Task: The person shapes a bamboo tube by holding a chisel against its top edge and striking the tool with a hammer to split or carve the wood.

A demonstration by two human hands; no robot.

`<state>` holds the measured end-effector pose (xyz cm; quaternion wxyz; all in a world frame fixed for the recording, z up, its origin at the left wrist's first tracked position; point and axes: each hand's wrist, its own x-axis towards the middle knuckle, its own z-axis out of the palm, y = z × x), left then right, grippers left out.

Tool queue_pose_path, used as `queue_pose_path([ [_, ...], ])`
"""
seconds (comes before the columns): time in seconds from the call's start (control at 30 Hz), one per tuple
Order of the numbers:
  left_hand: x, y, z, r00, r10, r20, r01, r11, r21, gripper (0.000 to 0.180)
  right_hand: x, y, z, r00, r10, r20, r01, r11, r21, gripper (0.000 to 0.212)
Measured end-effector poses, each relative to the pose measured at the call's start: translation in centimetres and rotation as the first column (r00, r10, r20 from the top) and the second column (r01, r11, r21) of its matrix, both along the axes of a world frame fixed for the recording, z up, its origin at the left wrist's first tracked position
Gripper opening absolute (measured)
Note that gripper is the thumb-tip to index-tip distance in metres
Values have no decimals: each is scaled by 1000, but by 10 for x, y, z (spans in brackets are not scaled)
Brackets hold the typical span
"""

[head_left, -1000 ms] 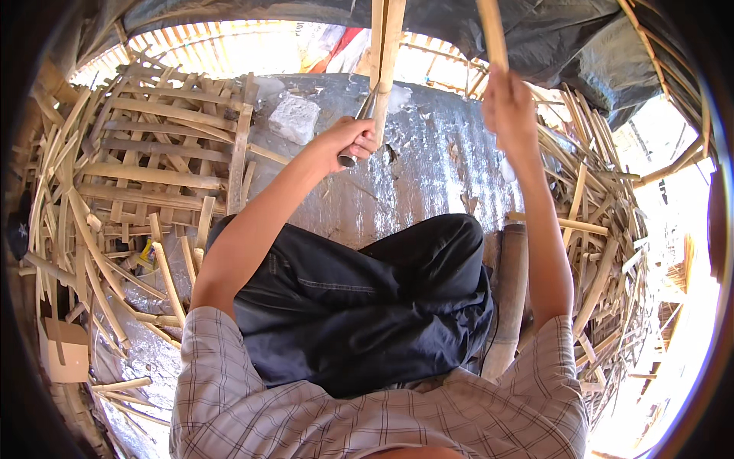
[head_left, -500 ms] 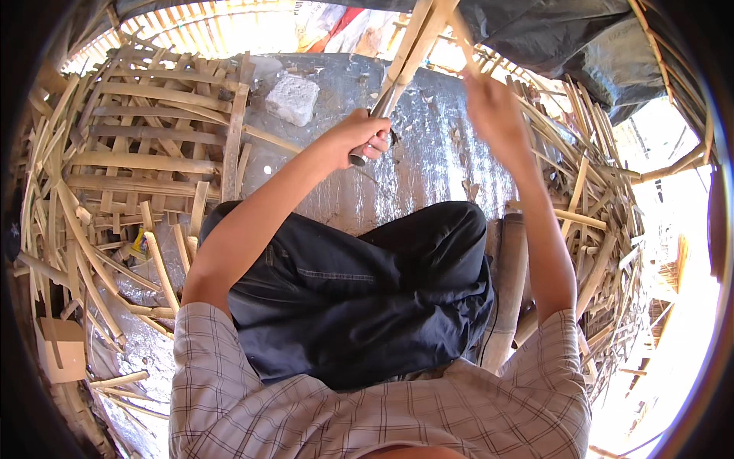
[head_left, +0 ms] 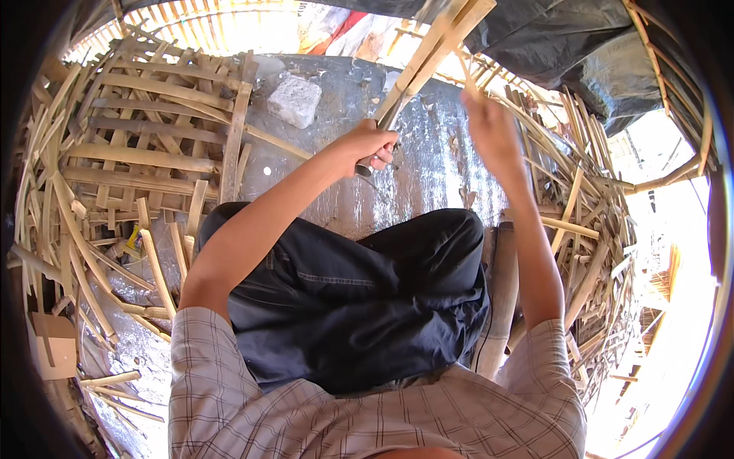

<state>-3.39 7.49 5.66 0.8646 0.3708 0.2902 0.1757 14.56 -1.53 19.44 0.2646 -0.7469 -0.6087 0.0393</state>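
Note:
My left hand (head_left: 371,148) is closed round the handle of a metal knife (head_left: 392,112). The blade runs up against a split bamboo length (head_left: 440,57), which slants away to the upper right beyond my knees. How deep the blade sits in the bamboo is hard to make out. To the right, my right hand (head_left: 493,130) is raised and smeared by motion, its fingers wrapped round a thin bamboo stick (head_left: 465,73). That stick points up toward the bamboo and is blurred as well.
A pale rough block (head_left: 295,100) sits on the grey ground sheet ahead. Woven bamboo lattice (head_left: 149,164) lies at left, loose strips (head_left: 600,268) pile up at right. A bamboo pole (head_left: 501,291) rests beside my right knee; a cardboard box (head_left: 55,348) stands far left.
The bamboo's far end has swung to the right and its cut end now shows. My left hand has shifted slightly right and down with the knife. My right hand has dropped a little.

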Motion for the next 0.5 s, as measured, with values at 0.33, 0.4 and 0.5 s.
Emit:
queue_pose_path([
  [0.33,1,10,-7,999,-41,16,42,999,-19,21,37,-9,-101,998,55,-4,-54,976,-211,40],
  [0.4,4,0,-6,1000,-24,-17,25,999,20,20,16,-9,-68,958,-175,-229,63,902,-428,42],
  [0.5,7,-4,-9,999,-43,10,43,999,-1,19,8,-13,-18,991,-46,-122,29,990,-137,44],
])
